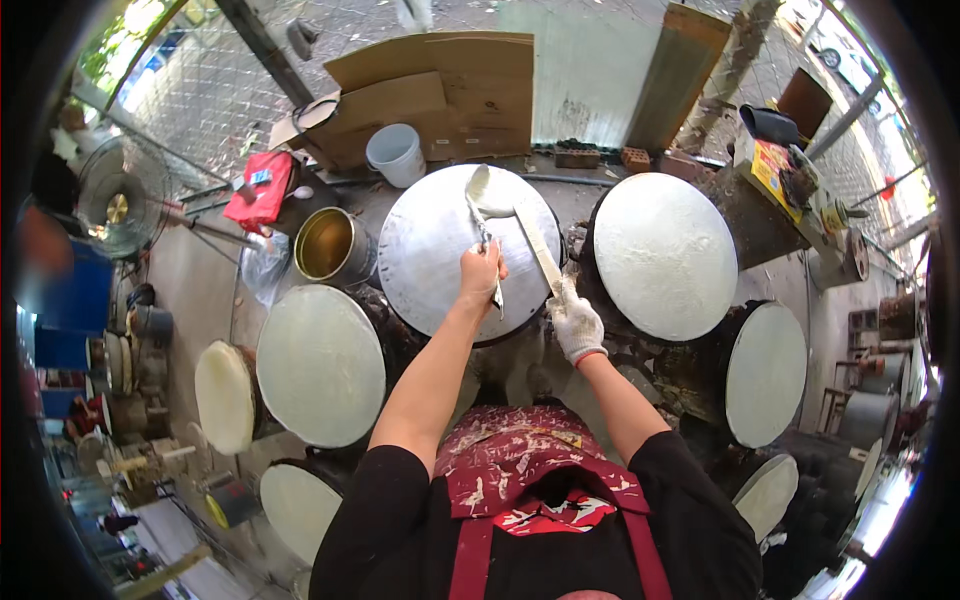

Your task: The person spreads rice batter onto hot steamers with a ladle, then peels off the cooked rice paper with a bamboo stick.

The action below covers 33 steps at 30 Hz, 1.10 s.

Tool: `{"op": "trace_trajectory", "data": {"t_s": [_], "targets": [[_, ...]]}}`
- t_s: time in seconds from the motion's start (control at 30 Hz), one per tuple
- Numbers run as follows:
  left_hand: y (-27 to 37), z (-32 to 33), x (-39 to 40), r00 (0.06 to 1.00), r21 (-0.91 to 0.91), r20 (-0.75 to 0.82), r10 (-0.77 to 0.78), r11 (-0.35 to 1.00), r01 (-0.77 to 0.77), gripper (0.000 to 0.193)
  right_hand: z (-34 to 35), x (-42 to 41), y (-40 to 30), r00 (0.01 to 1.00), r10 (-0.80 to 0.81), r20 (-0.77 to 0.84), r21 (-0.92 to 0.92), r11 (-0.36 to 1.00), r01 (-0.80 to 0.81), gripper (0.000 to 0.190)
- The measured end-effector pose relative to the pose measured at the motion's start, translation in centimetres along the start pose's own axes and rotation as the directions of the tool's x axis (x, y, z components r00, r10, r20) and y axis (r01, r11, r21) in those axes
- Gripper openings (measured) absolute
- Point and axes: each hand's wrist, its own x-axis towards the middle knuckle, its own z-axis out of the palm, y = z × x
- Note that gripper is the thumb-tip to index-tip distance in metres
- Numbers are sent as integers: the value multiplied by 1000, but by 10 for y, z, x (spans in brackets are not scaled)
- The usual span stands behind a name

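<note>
In front of me lies a round flat griddle (420, 255), its grey surface mostly bare. Near its far edge is a puddle of pale batter (498, 199). My bare left hand (482, 274) grips the handle of a ladle (478, 181), whose batter-coated bowl is beside the puddle's left side. In a white knit glove, my right hand (577, 324) holds a long flat scraper (537, 241) smeared with batter. The scraper's far end meets the puddle's right side. To the right, a second griddle (664, 255) is coated in a white layer.
More white-coated round griddles stand on both sides, including one near left (321, 366) and one at right (766, 375). A metal bucket (330, 244) with yellowish contents stands left of the middle griddle. Behind are a white pail (396, 155) and cardboard (480, 97). A fan (118, 208) stands far left.
</note>
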Motion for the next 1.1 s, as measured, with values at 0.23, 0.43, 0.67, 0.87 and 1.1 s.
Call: {"op": "trace_trajectory", "data": {"t_s": [0.23,0.43,0.67,0.87,1.1], "targets": [[10,-75,5,756,794,10,654,455,-404,24,57,6,-19,952,165,256,793,528,-305,47],[48,-171,-19,651,766,122,749,346,-542,15,16,15,-56,999,0,35,432,902,-15,43],[69,-180,-96,987,466,8,160,873,-145,13,62,19,-60,983,8,185,757,636,-148,40],[68,-181,-145,921,481,-156,357,842,-245,16,6,52,-15,992,-125,23,446,889,102,37],[65,-157,-170,905,362,-373,206,930,-62,19,32,57,-47,910,-250,330,723,687,-74,40]]}}
